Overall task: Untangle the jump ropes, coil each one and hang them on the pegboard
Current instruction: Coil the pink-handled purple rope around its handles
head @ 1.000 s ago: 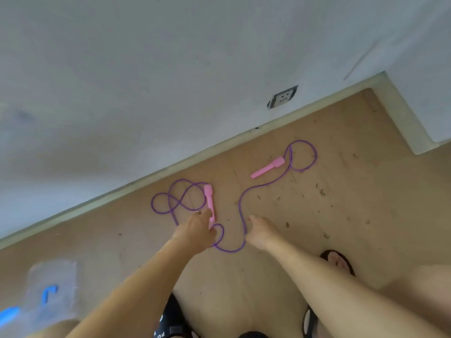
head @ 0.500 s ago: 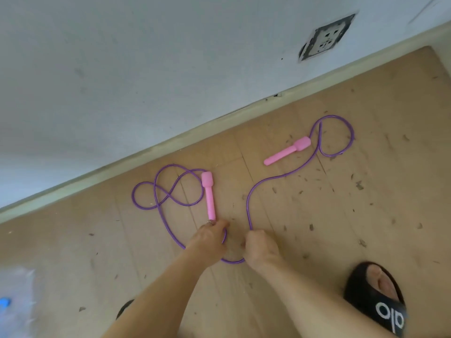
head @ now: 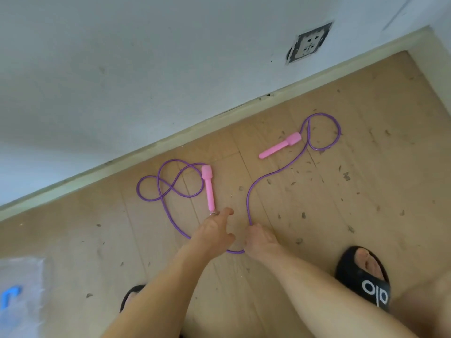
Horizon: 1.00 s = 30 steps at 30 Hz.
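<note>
Head view, purple rope [head: 249, 198] under right hand [head: 260, 240] grip, left hand [head: 214, 230] beside pink handle [head: 209, 189]

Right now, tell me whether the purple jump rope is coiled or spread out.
Spread out. The purple jump rope sprawls across the wooden floor in loose loops, its two pink handles lying apart.

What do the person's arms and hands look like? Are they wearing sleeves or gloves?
No sleeves and no gloves. Both forearms are bare all the way to the bottom edge of the picture, and the left hand and right hand are bare too. A small silvery thing shows by the left hand's fingers, maybe a ring, but it is too small to tell. No watch or bracelet shows.
</note>
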Motion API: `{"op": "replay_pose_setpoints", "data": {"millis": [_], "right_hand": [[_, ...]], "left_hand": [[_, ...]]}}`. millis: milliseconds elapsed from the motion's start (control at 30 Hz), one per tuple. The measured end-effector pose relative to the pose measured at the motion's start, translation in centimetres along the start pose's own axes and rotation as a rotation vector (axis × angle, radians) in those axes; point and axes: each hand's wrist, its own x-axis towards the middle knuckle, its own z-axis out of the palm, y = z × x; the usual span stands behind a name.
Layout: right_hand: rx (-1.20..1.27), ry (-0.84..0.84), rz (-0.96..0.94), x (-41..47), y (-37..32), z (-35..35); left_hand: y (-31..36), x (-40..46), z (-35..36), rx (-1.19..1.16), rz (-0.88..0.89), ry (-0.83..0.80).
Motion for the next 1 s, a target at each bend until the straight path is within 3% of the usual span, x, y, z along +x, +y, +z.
{"op": "replay_pose_setpoints", "data": {"millis": [200,433,567,633,733,867,1000], "right_hand": [[0.102,0.071,-0.109,-0.9,1.2,0.2],[0.370,0.145,-0.089,-3.6,0.8,-2.5],[0.730,0.170,-0.051,-5.5,-0.3,-4.6],[0.775,0.191,-0.061,-6.5,-0.5,-5.5],[0.607,0.219,-0.108,-7.7,0.1,-6.5],[0.271,0.026,-0.095,-7.9,1.3,-5.0],[0.134,-0.052,-0.085,-5.8,0.6,-2.5]], "left_hand": [[-1.5,-1.1,0.2,0.045,0.011,0.063],[-0.7,-3.2,1.9,0.274,0.091,-0.057],[1.7,-4.1,3.3,-0.076,0.052,-0.060],[2.8,-4.5,3.5,-0.092,0.047,-0.028],[2.4,-5.1,2.9,-0.047,0.008,0.009],[0.4,-5.7,1.7,0.004,-0.018,0.030],[-1.5,-5.0,1.7,0.002,-0.031,0.016]]}}
